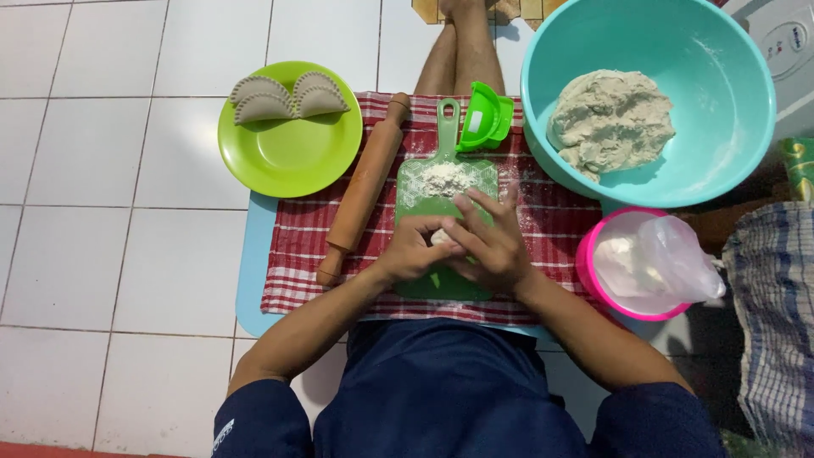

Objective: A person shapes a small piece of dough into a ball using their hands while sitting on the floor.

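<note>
Both hands cupped together: left hand (413, 251) and right hand (489, 246), fingers curled round small dough lump (440, 237) above green cutting board (447, 222). Likely to stick if too little flour (445, 178); could nudge rolling pin (365, 188) just beside.

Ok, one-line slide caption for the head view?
Both hands press a dough piece over a floured green board.

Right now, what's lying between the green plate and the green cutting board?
The wooden rolling pin lies slanted between the green plate and the green cutting board, resting on the red checked cloth; the head view shows it.
</note>
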